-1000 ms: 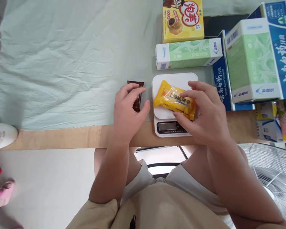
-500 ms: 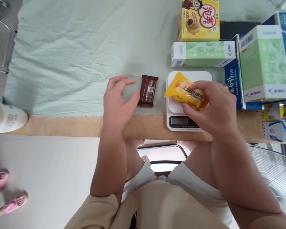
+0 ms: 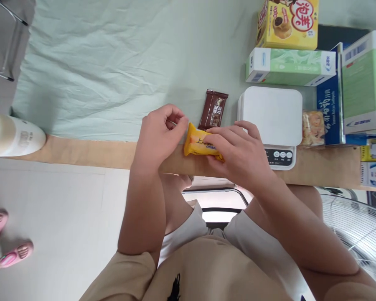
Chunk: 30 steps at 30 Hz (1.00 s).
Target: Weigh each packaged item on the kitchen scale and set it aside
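Observation:
A yellow wrapped bar of soap lies across the wooden front edge of the table. My right hand grips it from above, its fingers covering the right end. Just off the soap's left end is my left hand, thumb and forefinger brought together, with nothing visible between them. Behind the soap lies a dark brown wrapped snack, touched by neither hand. The white kitchen scale stands to the right with a bare platform; my right wrist hides part of its display.
Right of the scale is a clear-wrapped snack. Beyond stand a green-and-white box, a yellow puff box, and blue toothpaste boxes. A white bottle is at the left edge. A fan and another person's feet in pink slippers are below.
My right hand has lifted the soap off the scale and moved it left to the table edge. My left hand's fingers have closed together. The view has shifted left.

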{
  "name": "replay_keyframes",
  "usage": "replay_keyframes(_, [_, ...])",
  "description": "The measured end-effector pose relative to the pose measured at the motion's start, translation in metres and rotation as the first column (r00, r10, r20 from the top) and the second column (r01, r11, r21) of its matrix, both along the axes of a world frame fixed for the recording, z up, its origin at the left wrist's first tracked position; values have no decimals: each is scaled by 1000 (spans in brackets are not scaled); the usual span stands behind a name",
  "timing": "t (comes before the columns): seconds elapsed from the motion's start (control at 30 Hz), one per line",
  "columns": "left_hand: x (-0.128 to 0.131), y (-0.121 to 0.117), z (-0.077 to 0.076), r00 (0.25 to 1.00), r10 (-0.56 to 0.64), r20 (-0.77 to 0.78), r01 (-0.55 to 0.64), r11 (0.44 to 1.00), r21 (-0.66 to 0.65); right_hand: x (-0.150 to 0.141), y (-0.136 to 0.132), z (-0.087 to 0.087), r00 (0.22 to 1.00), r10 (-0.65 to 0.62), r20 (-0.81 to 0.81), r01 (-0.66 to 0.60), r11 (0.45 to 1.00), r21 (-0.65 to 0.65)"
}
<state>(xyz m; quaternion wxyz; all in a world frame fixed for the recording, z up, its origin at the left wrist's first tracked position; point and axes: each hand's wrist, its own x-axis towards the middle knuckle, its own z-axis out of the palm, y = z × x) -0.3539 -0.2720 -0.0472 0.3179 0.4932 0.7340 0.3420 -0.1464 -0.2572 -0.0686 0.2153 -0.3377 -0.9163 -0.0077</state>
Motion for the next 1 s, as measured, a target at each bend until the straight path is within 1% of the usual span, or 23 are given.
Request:
replay_keyframes(0.07, [1, 1, -2, 1000, -9, -9, 9, 1000, -11, 0, -2, 0, 998, -22, 66, 25, 999, -46])
replay_keyframes(0.17, [4, 2, -3, 999, -52, 3, 52, 998, -46, 1, -3, 5, 992, -45, 116, 59, 990, -126])
replay_keyframes(0.27, [7, 3, -5, 995, -102, 0, 102, 993, -59, 4, -3, 12, 985, -66, 161, 93, 982, -165])
replay_keyframes(0.37, [8, 3, -6, 989, -147, -15, 145, 987, -74, 5, -1, 14, 975, -58, 213, 102, 974, -202])
replay_keyframes(0.53, [9, 4, -4, 974, -217, -63, 210, 972, -105, 6, 3, 10, 982, -51, 181, 100, 957, -273])
replay_keyframes(0.67, [9, 5, -1, 962, -264, -71, 254, 959, -125, 8, 5, 10, 988, -32, 152, 79, 944, -319])
replay_keyframes(0.77, [10, 6, 1, 960, -269, -74, 258, 957, -133, 10, 6, 11, 989, -33, 146, 80, 943, -324])
replay_keyframes(0.9, [11, 6, 2, 961, -271, -47, 262, 953, -150, 11, 6, 11, 981, -101, 166, 149, 941, -304])
replay_keyframes(1.0, [12, 6, 2, 969, -244, -45, 237, 962, -135, 12, 7, 10, 978, -116, 171, 166, 936, -312])
